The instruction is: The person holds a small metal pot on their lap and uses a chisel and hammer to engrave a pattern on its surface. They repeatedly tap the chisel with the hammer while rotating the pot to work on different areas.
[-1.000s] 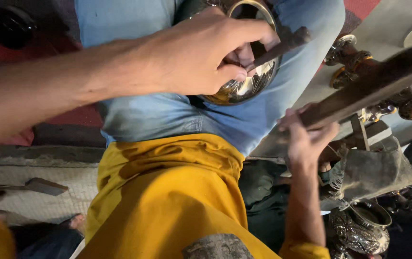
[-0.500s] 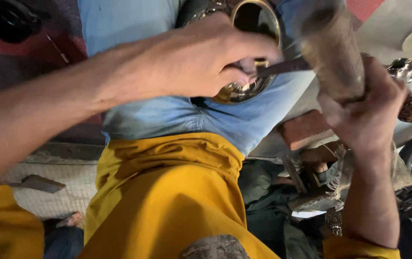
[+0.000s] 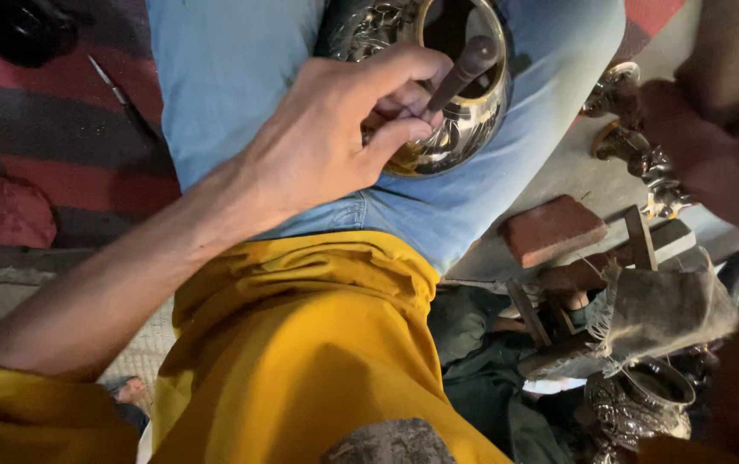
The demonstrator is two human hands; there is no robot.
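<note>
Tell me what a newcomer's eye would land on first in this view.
First, the left hand at centre, pinching a dark metal punch against the rim of a shiny engraved brass bowl resting on a lap in blue jeans. Below it a yellow garment fills the lower frame. At the right edge the right hand is a dark blur, above a reddish brick.

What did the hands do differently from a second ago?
The right hand swung its wooden mallet up from low at the right, then close to the camera, where both now show only as a blur. The left hand stayed put, still pinching the dark punch tool against the engraved brass pot resting on the blue-jeaned lap. The brick now shows where the arm had covered it.
</note>
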